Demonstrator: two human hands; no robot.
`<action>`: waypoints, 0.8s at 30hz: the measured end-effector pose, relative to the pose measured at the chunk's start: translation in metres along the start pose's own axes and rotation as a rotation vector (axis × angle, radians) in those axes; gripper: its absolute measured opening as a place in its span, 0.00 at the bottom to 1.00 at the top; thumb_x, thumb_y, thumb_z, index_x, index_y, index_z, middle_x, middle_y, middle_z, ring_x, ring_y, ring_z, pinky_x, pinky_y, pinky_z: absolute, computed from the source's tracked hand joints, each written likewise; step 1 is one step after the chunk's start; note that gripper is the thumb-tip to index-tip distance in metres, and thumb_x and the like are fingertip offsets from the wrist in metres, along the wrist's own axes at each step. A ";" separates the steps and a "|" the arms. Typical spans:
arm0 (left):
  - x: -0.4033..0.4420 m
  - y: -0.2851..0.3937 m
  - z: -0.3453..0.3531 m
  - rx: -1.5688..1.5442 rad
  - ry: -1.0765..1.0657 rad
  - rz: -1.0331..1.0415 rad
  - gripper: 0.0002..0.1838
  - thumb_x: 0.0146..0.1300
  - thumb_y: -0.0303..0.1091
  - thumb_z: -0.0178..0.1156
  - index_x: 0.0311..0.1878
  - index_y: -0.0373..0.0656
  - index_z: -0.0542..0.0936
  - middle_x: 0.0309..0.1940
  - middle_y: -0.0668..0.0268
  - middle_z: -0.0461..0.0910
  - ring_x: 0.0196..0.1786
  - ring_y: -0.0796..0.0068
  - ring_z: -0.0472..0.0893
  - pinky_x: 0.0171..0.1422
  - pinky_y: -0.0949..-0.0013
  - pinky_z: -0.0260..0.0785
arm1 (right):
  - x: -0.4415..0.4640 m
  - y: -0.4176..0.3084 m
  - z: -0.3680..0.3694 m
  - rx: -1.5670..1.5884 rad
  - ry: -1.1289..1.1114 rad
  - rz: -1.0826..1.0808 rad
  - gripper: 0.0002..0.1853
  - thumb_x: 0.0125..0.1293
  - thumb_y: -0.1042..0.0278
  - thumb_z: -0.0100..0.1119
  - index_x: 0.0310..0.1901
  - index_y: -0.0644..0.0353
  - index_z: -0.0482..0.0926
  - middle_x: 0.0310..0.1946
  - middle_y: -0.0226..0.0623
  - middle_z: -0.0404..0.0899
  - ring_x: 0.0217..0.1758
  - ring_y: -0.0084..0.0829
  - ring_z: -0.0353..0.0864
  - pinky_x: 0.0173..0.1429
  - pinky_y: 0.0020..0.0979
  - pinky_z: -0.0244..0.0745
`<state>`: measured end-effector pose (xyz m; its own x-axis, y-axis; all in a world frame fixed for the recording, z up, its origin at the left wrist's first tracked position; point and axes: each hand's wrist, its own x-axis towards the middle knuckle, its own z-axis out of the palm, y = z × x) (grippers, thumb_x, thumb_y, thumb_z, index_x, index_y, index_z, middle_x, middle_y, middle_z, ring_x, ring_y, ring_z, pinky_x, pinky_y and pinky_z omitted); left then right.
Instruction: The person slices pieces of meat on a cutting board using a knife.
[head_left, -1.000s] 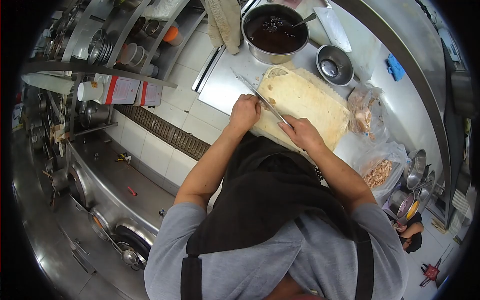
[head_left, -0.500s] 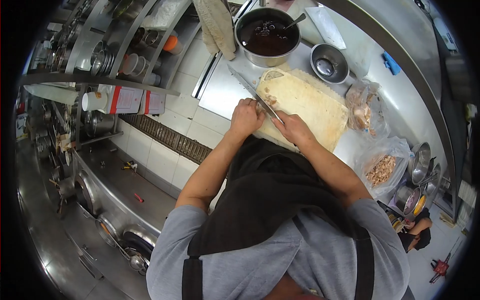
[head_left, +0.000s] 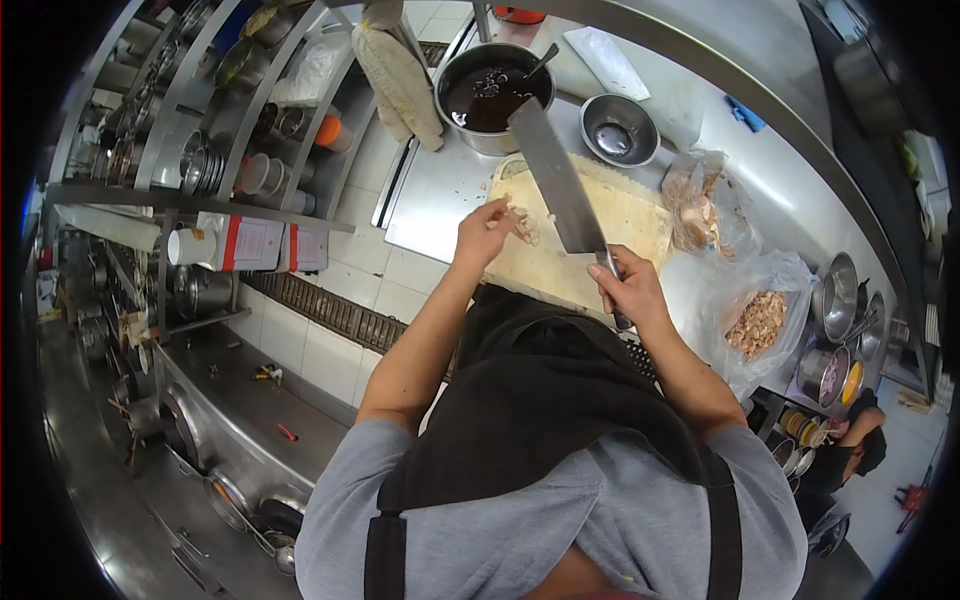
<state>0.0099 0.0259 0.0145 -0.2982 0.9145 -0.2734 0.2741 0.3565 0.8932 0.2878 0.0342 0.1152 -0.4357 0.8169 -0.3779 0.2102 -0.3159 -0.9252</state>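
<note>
My right hand [head_left: 632, 286] grips the dark handle of a cleaver [head_left: 560, 180], its broad blade raised and slanting up to the left over the cutting board [head_left: 630, 215]. My left hand [head_left: 482, 236] is at the board's left edge, thumb and fingers bent around small pieces of pale chopped meat [head_left: 524, 228]. More bits of the meat lie just right of the fingertips. One plastic bag [head_left: 697, 205] with larger meat pieces stands right of the board. Another clear bag [head_left: 757, 325], nearer me, contains chopped meat.
Behind the board stand a pot of dark liquid [head_left: 490, 95] with a spoon and a metal bowl [head_left: 620, 130]. A white slab [head_left: 606, 62] lies farther back. A cloth [head_left: 392, 80] hangs at left. Metal shelving [head_left: 200, 195] fills the left side. Another person's arm [head_left: 862, 428] shows at right.
The cleaver has lifted and turned, showing its broad side, as my right hand moved right and slightly down. My left hand has come away from the blade to the meat bits.
</note>
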 end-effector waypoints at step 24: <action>0.013 0.075 0.032 -0.931 -0.354 -0.345 0.11 0.73 0.29 0.58 0.54 0.36 0.78 0.46 0.60 0.83 0.46 0.68 0.83 0.54 0.63 0.77 | -0.003 0.008 0.001 0.516 0.238 0.041 0.07 0.70 0.67 0.64 0.42 0.61 0.79 0.19 0.31 0.77 0.12 0.23 0.73 0.16 0.25 0.67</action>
<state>0.0561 0.0710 0.0661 0.0987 0.8486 -0.5198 -0.6298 0.4577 0.6276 0.2898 0.0289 0.1092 -0.2145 0.8662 -0.4513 -0.2581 -0.4959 -0.8291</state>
